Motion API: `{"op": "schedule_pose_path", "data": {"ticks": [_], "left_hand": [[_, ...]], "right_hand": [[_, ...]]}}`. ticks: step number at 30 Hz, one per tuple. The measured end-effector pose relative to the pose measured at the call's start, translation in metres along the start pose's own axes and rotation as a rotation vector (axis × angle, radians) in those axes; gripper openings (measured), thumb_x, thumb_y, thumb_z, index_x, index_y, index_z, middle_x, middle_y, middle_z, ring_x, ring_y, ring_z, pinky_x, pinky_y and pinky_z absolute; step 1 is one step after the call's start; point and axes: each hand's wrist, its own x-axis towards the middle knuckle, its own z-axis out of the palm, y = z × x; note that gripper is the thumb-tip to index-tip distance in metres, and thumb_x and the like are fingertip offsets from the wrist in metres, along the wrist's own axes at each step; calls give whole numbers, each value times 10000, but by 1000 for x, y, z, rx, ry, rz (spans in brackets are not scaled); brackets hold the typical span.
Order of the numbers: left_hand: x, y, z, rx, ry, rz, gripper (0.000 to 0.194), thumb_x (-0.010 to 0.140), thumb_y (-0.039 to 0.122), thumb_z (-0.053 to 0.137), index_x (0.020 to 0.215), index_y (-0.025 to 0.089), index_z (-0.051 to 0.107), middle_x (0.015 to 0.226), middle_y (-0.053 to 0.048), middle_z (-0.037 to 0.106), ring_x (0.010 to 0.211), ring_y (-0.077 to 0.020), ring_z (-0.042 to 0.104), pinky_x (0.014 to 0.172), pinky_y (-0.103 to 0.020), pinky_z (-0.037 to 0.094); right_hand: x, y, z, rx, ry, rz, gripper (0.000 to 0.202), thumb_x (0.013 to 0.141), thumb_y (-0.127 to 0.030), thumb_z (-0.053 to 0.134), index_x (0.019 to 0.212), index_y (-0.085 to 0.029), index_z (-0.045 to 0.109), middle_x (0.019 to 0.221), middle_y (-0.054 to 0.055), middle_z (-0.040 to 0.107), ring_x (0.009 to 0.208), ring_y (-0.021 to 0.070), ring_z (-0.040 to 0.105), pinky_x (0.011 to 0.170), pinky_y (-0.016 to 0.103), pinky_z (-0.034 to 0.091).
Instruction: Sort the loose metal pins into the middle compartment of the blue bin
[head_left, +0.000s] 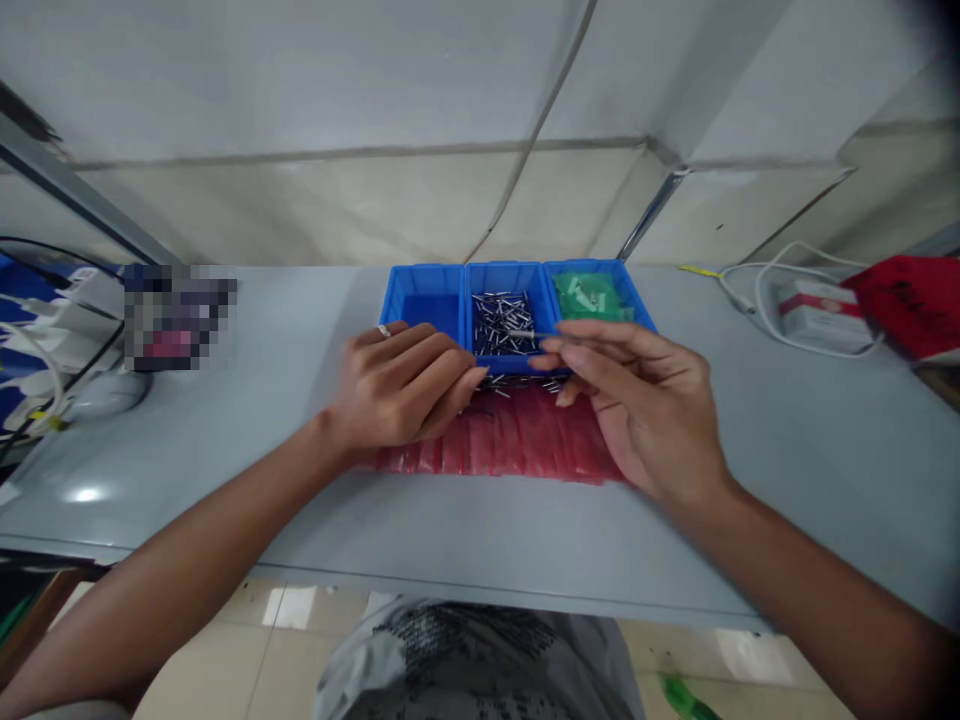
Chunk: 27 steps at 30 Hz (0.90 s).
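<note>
My right hand [652,400] is raised over the front of the blue bins, pinching a thin metal pin [525,334] between thumb and fingertips. The pin points left and is slightly blurred. To the left, my left hand [409,385] is closed, knuckles up, with thumb and fingers pressed together above the red plastic packets [495,440]. Whatever it may hold is hidden. Loose rivet-like metal pins [501,318] fill the middle blue bin [506,268]. More pins lie at the back edge of the packets, which are laid side by side in a row.
Beside the middle bin are a left blue bin [427,275] and a right bin with green plastic bags [592,297]. A white box with cable [821,310] and red cloth [919,305] are at right. Chargers and cables [82,310] crowd the left. The table's front edge [480,590] runs near my body.
</note>
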Motion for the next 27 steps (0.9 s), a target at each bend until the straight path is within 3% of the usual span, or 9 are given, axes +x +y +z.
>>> {"op": "schedule_pose_path", "data": {"ticks": [2,4,6,9,11,14,19,22,27], "left_hand": [[0,-1,1,35,-14,3,157,873,177,672,752,178,571,655,35,652,560,-110,583,494,-294,331],[0,-1,1,68,-22,36,202,847,173,700,704,180,558,621,35,637,536,-112,567,478,-299,313],[1,0,1,88,-22,58,237,836,176,715,669,182,547,598,32,625,529,-115,563,476,-301,317],[2,2,1,97,-22,69,268,835,180,718,640,185,533,575,31,609,523,-113,553,475,-301,324],[3,3,1,103,-26,77,279,839,181,713,630,187,528,558,34,596,510,-110,537,475,-302,328],[2,4,1,110,-25,86,297,841,183,708,618,190,512,546,36,585,490,-103,508,475,-300,335],[0,3,3,108,-35,85,299,843,180,706,627,192,499,556,35,593,493,-101,493,477,-302,332],[0,3,3,102,-40,90,305,842,177,707,626,193,491,555,35,590,495,-102,495,480,-302,334],[1,3,3,103,-34,97,329,851,176,699,621,195,465,537,37,569,479,-93,474,476,-296,320]], "right_hand": [[2,-1,-2,-13,-10,-11,323,919,-136,664,1210,-270,706,1084,35,780,940,198,763,634,268,622],[1,-1,-6,-199,-98,-97,360,954,-135,602,1275,-283,670,1101,31,772,864,178,762,629,282,623],[-1,0,-10,-554,-246,-296,329,959,-125,580,1231,-265,700,1072,35,773,821,175,749,696,323,632],[-4,5,-12,-1126,-524,-595,318,939,-93,593,1217,-198,707,1130,85,753,987,244,721,885,424,616],[-6,10,-10,-1295,-633,-661,296,945,-86,587,1206,-161,703,1125,107,741,1030,263,691,913,441,606],[-8,14,-5,-1265,-634,-658,257,971,-94,554,1164,-153,714,1055,97,732,991,236,660,878,404,609],[-8,20,-2,-1245,-515,-585,241,1006,-150,515,1104,-137,734,1031,116,736,998,248,645,904,449,585],[-7,23,-2,-1205,-520,-539,218,1000,-160,537,1029,-157,753,982,95,749,979,246,655,904,452,586],[-8,24,0,-1073,-494,-541,234,1007,-172,525,1078,-163,748,1011,94,729,972,232,636,907,433,580]]}}
